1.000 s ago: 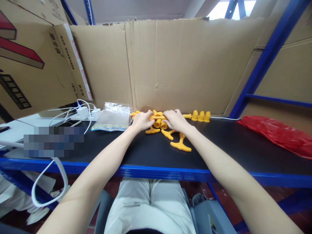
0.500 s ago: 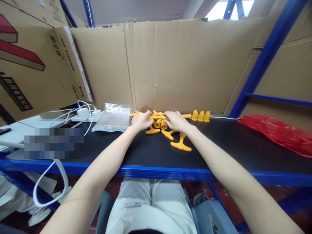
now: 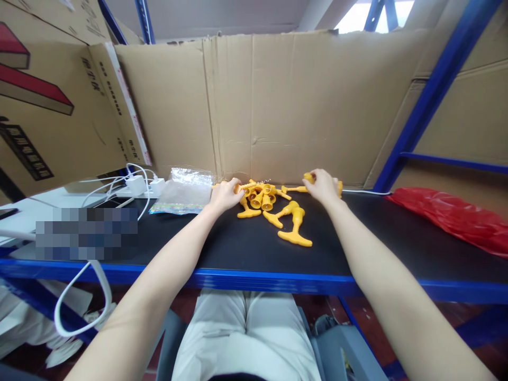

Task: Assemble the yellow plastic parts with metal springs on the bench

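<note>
My left hand (image 3: 226,196) is closed around a yellow plastic rod-like piece (image 3: 238,188), whose end sticks out past the fingertips. Beside it lies a pile of yellow bell-shaped cups (image 3: 257,201) and stems. In front of the pile, yellow T-shaped handles (image 3: 296,239) rest on the black tabletop. Farther right, my right hand (image 3: 324,186) pinches a yellow cup-like piece (image 3: 308,178), partly covered by the fingers. That hand hides most of a row of upright yellow cups (image 3: 340,188). A yellow stem (image 3: 294,189) lies just left of it.
A clear plastic bag (image 3: 182,193) lies left of the pile, near white chargers (image 3: 136,184) and cables. Red plastic film (image 3: 448,217) sits at the right. A cardboard wall (image 3: 309,106) stands behind, and a blue rail (image 3: 270,279) edges the table.
My right hand has moved right, away from my left hand and the pile, to the row of upright cups. My left hand has stayed nearly in place with its yellow piece.
</note>
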The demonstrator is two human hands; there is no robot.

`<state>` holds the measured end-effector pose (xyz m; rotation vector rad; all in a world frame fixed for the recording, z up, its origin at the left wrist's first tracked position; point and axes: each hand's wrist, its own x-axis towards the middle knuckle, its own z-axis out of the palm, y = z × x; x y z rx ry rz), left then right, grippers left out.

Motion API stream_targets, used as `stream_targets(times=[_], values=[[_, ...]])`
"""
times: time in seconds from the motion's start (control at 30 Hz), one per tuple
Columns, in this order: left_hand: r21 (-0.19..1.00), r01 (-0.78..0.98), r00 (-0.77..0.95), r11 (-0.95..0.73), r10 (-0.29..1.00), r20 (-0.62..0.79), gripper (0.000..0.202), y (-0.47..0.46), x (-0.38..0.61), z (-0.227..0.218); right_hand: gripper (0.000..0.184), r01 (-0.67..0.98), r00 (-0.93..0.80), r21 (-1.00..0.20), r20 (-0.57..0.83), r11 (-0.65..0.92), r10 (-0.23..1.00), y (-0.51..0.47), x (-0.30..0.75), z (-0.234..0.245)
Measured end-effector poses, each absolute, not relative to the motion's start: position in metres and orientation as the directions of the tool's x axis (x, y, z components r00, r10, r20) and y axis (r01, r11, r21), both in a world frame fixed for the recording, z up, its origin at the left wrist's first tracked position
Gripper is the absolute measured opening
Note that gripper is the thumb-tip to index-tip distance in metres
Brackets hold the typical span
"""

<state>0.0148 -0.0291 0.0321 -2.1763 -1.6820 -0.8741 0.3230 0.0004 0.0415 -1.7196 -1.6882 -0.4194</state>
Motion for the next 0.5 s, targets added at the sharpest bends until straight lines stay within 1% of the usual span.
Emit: stream_targets(times=[0.1, 0.17, 0.23, 0.3, 0.33, 0.4, 0.5], values=[[0.146, 0.942, 0.165, -0.303, 0.795, 0.584, 0.033, -0.031, 0.017, 0.033, 0.029, 0.928, 0.315, -0.359, 0.601, -0.104, 0.735, 0.007, 0.351, 0.032], [0.145, 0.942, 0.167, -0.303, 0.798, 0.579, 0.033, -0.032, 0.018, 0.034, 0.033, 0.888, 0.418, -0.415, 0.544, -0.199, 0.727, 0.009, 0.366, 0.024], [0.149, 0.944, 0.159, -0.294, 0.802, 0.576, 0.033, -0.032, 0.018, 0.034, 0.035, 0.831, 0.506, -0.467, 0.407, -0.302, 0.76, 0.009, 0.376, 0.015], [0.154, 0.945, 0.151, -0.288, 0.803, 0.577, 0.034, -0.032, 0.018, 0.034, 0.04, 0.784, 0.546, -0.482, 0.239, -0.39, 0.803, 0.009, 0.383, 0.008], [0.154, 0.945, 0.15, -0.289, 0.801, 0.579, 0.034, -0.031, 0.018, 0.034, 0.042, 0.769, 0.558, -0.479, 0.18, -0.423, 0.81, 0.009, 0.384, 0.006], [0.153, 0.944, 0.152, -0.291, 0.799, 0.582, 0.034, -0.03, 0.018, 0.033, 0.046, 0.753, 0.581, -0.47, 0.146, -0.461, 0.801, 0.008, 0.386, 0.002], [0.148, 0.945, 0.156, -0.293, 0.798, 0.582, 0.033, -0.03, 0.017, 0.032, 0.045, 0.736, 0.624, -0.47, 0.192, -0.487, 0.757, 0.007, 0.387, -0.002]])
